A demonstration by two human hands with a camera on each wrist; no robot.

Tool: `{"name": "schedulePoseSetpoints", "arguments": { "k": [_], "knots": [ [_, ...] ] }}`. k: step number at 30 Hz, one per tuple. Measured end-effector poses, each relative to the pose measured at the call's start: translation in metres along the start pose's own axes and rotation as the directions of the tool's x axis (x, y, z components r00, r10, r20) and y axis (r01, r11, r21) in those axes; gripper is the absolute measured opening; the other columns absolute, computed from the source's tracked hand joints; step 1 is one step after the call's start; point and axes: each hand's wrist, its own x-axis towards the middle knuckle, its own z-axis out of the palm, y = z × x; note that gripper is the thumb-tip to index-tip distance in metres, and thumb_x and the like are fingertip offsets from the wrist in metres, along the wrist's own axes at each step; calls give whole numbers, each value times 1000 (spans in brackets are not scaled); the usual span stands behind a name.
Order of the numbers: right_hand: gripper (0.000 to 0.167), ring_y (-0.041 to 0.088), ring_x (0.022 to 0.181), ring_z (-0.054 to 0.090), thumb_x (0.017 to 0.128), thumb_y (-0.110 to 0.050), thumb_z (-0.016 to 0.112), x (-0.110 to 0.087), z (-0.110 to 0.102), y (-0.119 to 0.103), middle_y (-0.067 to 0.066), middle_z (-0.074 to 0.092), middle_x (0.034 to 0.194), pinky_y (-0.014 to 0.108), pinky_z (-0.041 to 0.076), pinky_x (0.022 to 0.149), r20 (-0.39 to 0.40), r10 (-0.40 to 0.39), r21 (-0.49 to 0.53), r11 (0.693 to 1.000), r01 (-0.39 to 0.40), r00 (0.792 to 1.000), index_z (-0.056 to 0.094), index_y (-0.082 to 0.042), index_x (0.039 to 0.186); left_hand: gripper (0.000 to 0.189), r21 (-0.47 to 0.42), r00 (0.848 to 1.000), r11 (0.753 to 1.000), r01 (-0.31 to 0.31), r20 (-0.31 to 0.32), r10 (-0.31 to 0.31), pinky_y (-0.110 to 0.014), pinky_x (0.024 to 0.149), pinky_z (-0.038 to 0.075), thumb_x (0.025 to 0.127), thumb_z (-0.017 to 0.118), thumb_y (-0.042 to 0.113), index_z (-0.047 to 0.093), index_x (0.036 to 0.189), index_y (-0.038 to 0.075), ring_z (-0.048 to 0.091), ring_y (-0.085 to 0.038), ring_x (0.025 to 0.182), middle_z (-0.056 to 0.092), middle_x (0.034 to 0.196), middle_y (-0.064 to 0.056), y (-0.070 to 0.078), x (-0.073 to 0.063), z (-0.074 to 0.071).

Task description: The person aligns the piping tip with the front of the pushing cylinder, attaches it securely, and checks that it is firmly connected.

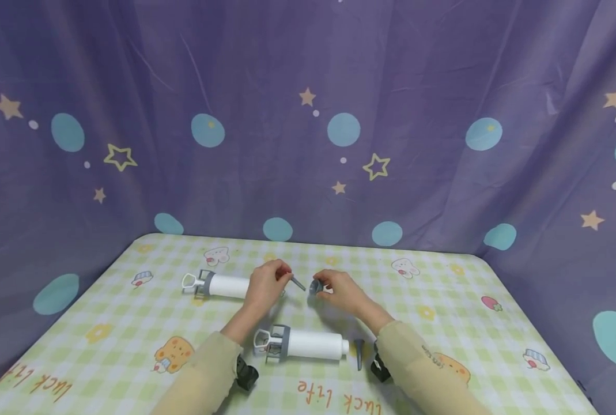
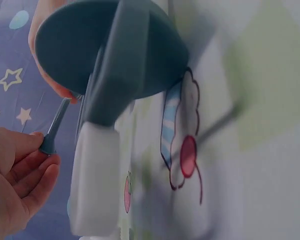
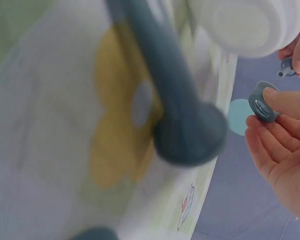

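My left hand [image 1: 264, 286] pinches a small grey tapered nozzle [image 1: 298, 282] between thumb and fingers, its thin end pointing right. Across a short gap, my right hand [image 1: 345, 293] holds a grey ring-shaped cap [image 1: 315, 287] by its edge, seen with its opening and ridged inside in the right wrist view. Below the hands lies a white syringe-like tube [image 1: 315, 344] with a grey collar and a white pull handle at its left end. A second such tube [image 1: 229, 285] lies farther back, its right part hidden behind my left hand.
A second grey nozzle [image 1: 359, 353] lies just right of the front tube, close to the right wrist. The checked tablecloth [image 1: 473, 346] covers the table, and a purple curtain [image 1: 287, 190] hangs behind its far edge.
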Motion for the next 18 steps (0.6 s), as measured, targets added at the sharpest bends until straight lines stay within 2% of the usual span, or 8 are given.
{"name": "schedulePoseSetpoints", "arguments": {
  "k": [8,13,18],
  "knots": [
    [35,25,91,63,81,-6,66,1,0,-6,12,63,106,33,51,79,-32,-39,-3,999,39,999,58,4,113,6,-9,999,1000,-18,-42,18,-26,61,48,78,70,15,66,80,12,58,-9,64,65,75,1,3,-1,0],
    [35,24,90,63,80,-5,67,1,0,-9,11,64,104,32,51,78,-68,-36,11,999,36,997,58,4,112,6,-8,997,1000,-15,-71,14,-26,61,48,78,70,16,66,81,12,58,-10,64,64,74,1,4,-1,1],
    [34,24,89,63,79,-6,68,0,0,-13,11,65,103,32,51,78,-67,-23,24,999,25,997,59,2,111,6,-31,995,999,-17,-96,13,-26,61,48,78,71,15,66,81,11,59,-11,65,64,74,0,6,0,3]
  ]
}}
